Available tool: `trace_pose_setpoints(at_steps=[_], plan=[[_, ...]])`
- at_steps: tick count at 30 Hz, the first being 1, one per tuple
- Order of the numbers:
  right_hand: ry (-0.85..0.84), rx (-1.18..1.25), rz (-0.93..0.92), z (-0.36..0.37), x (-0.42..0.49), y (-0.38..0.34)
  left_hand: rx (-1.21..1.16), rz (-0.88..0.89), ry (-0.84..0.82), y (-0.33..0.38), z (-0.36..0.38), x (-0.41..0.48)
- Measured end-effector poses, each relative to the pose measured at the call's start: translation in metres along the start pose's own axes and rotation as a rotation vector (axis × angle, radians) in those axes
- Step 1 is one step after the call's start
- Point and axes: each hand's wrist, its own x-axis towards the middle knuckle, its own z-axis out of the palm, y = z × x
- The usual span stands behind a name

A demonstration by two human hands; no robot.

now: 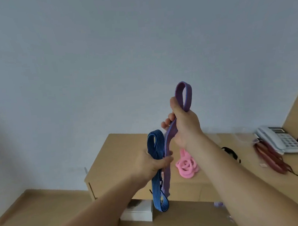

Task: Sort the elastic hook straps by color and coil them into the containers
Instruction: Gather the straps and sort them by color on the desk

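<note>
Right hand point(183, 122) clenches the purple strap point(183, 96), loop above its fingers; left hand point(154, 163) grasps the blue striped strap point(155, 144); below, the 2 dangling tails could tangle together.

On the desk point(121, 150), a coiled strap point(186, 165) lies left of a strap bundle point(271, 158) beside the telephone point(278, 140).

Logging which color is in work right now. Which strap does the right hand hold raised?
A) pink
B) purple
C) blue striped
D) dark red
B: the right hand grips the purple strap, its loop standing above the fist. The left hand holds the blue striped strap, and the pink strap lies coiled, unheld.
</note>
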Motion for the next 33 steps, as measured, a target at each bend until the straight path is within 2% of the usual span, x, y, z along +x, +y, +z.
trace_pose_setpoints(at_steps=[3,6,9,11,13,14,15,18,20,22,25,29,33], plan=[[0.107,0.044,-0.025,-0.040,0.013,-0.026,0.018,-0.006,0.011,0.005,0.033,0.012],[0.277,-0.077,-0.039,-0.103,0.023,-0.042,0.021,-0.034,-0.169,0.020,0.052,0.024],[0.445,-0.130,0.058,-0.171,0.026,-0.044,0.062,-0.036,-0.280,0.042,0.070,0.043],[0.629,-0.358,-0.052,-0.205,0.026,-0.037,0.078,-0.021,-0.260,0.054,0.086,0.060],[0.732,-0.752,-0.262,-0.230,0.021,-0.031,0.107,-0.010,-0.262,0.059,0.105,0.075],[0.704,-0.874,-0.347,-0.237,0.016,-0.030,0.136,-0.010,-0.277,0.060,0.115,0.082],[0.600,-0.903,-0.390,-0.240,0.013,-0.030,0.169,-0.012,-0.302,0.060,0.126,0.089],[0.086,-0.726,-0.284,-0.249,0.007,-0.034,0.209,-0.029,-0.444,0.060,0.161,0.106],[-0.120,-0.533,-0.200,-0.260,0.008,-0.035,0.198,-0.043,-0.523,0.061,0.182,0.120],[-0.121,-0.522,-0.155,-0.270,0.007,-0.039,0.196,-0.037,-0.535,0.063,0.196,0.140],[0.015,-0.613,-0.173,-0.285,0.021,-0.050,0.212,-0.022,-0.563,0.059,0.208,0.176],[0.038,-0.515,-0.212,-0.290,0.058,-0.091,0.179,-0.079,-0.755,0.042,0.228,0.209],[0.145,-0.409,-0.278,-0.296,0.093,-0.116,0.033,-0.166,-0.759,0.018,0.249,0.241]])
